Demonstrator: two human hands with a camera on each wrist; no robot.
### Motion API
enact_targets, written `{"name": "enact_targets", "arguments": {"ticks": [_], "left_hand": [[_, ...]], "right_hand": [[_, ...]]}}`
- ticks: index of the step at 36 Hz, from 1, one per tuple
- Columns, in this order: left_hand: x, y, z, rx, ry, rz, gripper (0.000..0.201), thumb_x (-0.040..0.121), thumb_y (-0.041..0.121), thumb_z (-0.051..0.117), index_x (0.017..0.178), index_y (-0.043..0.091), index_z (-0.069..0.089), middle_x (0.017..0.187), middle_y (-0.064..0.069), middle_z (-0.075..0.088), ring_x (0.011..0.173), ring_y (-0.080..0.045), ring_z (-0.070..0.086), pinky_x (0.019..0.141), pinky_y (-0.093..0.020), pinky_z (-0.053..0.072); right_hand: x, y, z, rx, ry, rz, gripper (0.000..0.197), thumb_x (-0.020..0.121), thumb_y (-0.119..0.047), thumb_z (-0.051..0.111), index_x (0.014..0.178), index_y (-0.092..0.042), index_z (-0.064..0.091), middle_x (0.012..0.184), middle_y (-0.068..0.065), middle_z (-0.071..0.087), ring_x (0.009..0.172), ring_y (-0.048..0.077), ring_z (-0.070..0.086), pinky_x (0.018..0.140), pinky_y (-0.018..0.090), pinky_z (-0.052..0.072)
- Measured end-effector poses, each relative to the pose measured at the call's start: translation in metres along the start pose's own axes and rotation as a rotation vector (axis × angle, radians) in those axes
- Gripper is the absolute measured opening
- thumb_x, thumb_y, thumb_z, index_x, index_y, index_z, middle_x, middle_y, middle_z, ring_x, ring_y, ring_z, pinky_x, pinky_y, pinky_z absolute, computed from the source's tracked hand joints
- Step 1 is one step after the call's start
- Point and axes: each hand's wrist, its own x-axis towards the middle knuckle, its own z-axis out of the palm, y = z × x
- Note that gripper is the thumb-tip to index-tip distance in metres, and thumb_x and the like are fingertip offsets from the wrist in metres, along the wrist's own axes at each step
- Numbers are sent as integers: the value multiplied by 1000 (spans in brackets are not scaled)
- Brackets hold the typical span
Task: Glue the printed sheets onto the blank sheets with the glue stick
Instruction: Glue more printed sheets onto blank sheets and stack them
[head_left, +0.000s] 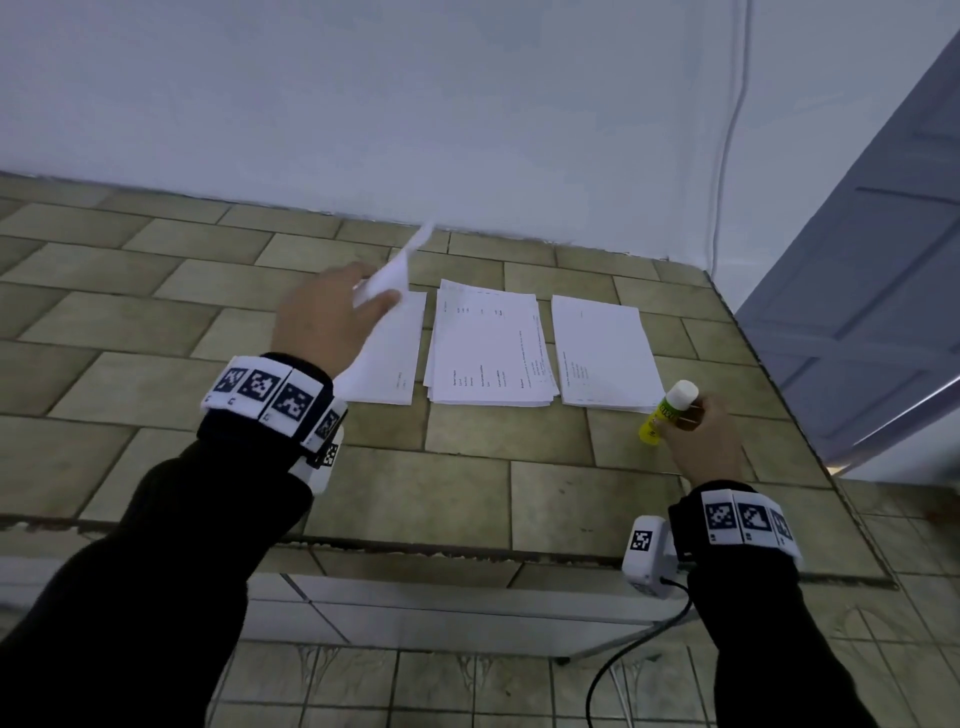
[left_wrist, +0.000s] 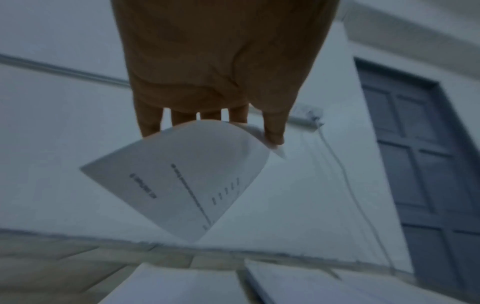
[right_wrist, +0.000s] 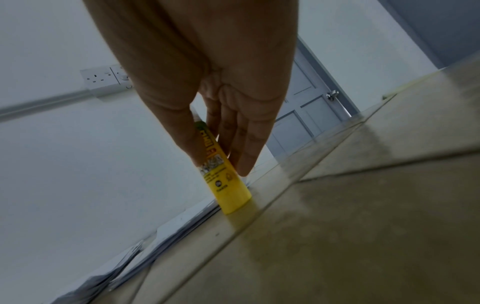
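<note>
Head view: the left hand pinches one thin white printed paper sheet at a corner, lifted above the left white paper pile. In the left wrist view the sheet curls and sags below the fingers, so it looks very light, limp and easy to crease; a second hold along the opposite edge would probably steady it. Right of those fingers lie the middle printed pile and the right pile on the tan tiled table. The right hand wraps the yellow plastic glue stick with a white cap, its base on the table beside the right pile. The tube seems rigid, smooth and light; mid-barrel suits it.
</note>
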Motion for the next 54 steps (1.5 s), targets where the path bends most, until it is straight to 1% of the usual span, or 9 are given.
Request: {"name": "enact_targets", "arguments": {"ticks": [8, 14, 20, 28, 34, 38, 42, 45, 54], "left_hand": [[-54, 32, 7, -137, -493, 415, 53, 95, 42, 57, 144, 27, 44, 150, 4, 41, 134, -12, 41, 111, -30, 33], [-89, 21, 34, 104, -772, 591, 59, 93, 60, 46, 147, 36, 37, 160, 9, 23, 146, -8, 20, 113, -21, 13], [-107, 7, 50, 367, -897, 659, 56, 98, 51, 46, 150, 41, 28, 164, 7, 2, 150, -12, -9, 120, -39, -6], [-110, -5, 51, 367, -935, 601, 67, 94, 39, 47, 152, 43, 15, 160, 7, -18, 143, -10, -26, 121, -42, -6], [-114, -11, 52, 232, -758, 311, 110, 62, 90, 4, 156, 31, 8, 163, 7, -11, 143, -1, -19, 122, -43, -4], [-115, -13, 67, 324, -625, 207, 133, 50, 92, -25, 157, 20, 9, 164, 2, -6, 150, -12, -11, 121, -48, -1], [-117, -25, 82, 378, -523, 228, 121, 65, 89, -20, 154, 18, 24, 164, -4, 9, 151, -21, 1, 118, -57, 12], [-119, -32, 88, 372, -494, 241, 110, 75, 87, -10, 154, 20, 28, 163, -5, 14, 151, -24, 9, 117, -58, 14], [-122, -35, 95, 370, -451, 234, 114, 73, 89, -10, 156, 15, 16, 164, -2, 5, 151, -21, 5, 117, -56, 7]], "right_hand": [[1, -1, 2, 11, -72, 12, 49, 82, -4, 72, 125, -2, 48, 125, 17, 59, 110, 31, 59, 81, 32, 41], [-1, -4, 0, 0, -146, -30, 47, 83, -5, 71, 124, -2, 48, 124, 17, 60, 106, 28, 60, 77, 29, 39], [-10, -11, 4, 31, -233, -103, 48, 84, -8, 72, 126, -3, 48, 122, 14, 60, 94, 18, 56, 78, 28, 42], [-23, -24, 11, 36, -342, -239, 30, 85, -17, 72, 111, -13, 58, 101, 4, 65, 90, 19, 62, 74, 26, 52], [-30, -43, 20, 2, -386, -389, 30, 86, -21, 71, 114, -16, 59, 96, -1, 60, 74, 3, 55, 56, 4, 41], [-35, -59, 38, 44, -412, -418, 40, 79, -23, 78, 113, -19, 57, 96, -2, 59, 74, 5, 55, 57, 10, 42], [-45, -81, 60, 141, -438, -410, 35, 74, -15, 82, 101, -16, 60, 87, -7, 61, 72, 0, 58, 62, 10, 47], [-49, -92, 76, 170, -466, -425, 27, 72, -13, 82, 92, -8, 64, 87, 0, 70, 76, 9, 69, 76, 29, 57], [-69, -125, 116, -22, -535, -580, 22, 82, -15, 70, 92, -3, 54, 92, 14, 65, 83, 28, 64, 78, 45, 52]]}}
